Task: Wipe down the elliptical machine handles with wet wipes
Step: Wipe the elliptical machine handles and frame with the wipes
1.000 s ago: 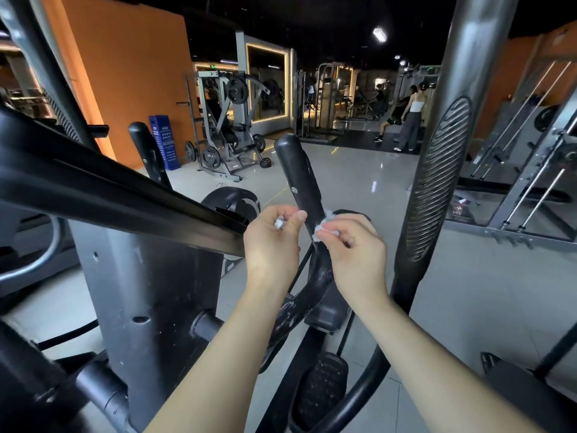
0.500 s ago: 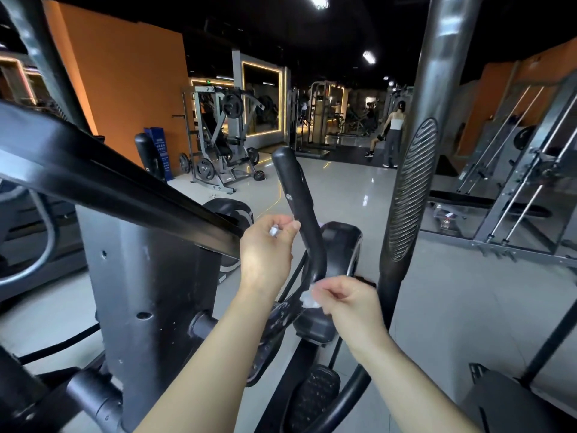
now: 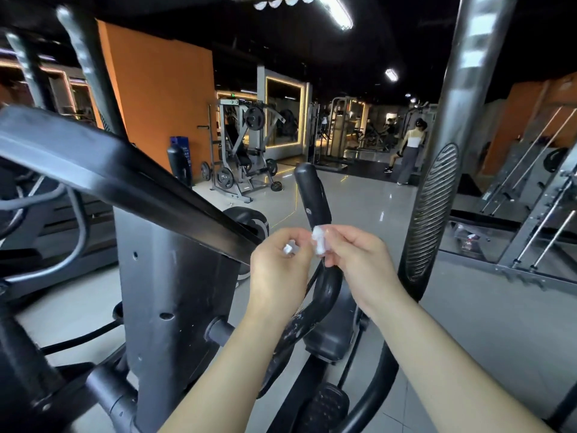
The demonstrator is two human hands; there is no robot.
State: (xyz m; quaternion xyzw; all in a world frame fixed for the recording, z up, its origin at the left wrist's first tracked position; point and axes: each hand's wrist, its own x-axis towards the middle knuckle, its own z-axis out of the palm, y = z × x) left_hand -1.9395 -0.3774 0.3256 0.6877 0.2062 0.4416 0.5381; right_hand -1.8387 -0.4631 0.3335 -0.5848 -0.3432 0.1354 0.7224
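A black curved elliptical handle [image 3: 313, 195] rises in the middle of the view, its lower part scuffed white. My right hand [image 3: 356, 257] pinches a crumpled white wet wipe [image 3: 319, 242] against the handle's mid section. My left hand [image 3: 278, 267] is just left of the handle, its fingers curled round a small white scrap [image 3: 288, 248]. The two hands are close together, almost touching. A tall grey upright handle with a ribbed grip [image 3: 434, 214] stands to the right.
The elliptical's grey body [image 3: 175, 292] and a black slanted bar [image 3: 125, 179] fill the left. A pedal [image 3: 324, 407] lies below. Weight machines [image 3: 243, 151] stand on the shiny floor behind, a person [image 3: 409, 151] stands far back, and racks [image 3: 537, 220] are at right.
My right hand has come back up the handle with the wipe, from the lower bend to beside my left hand. The view has tilted upward.
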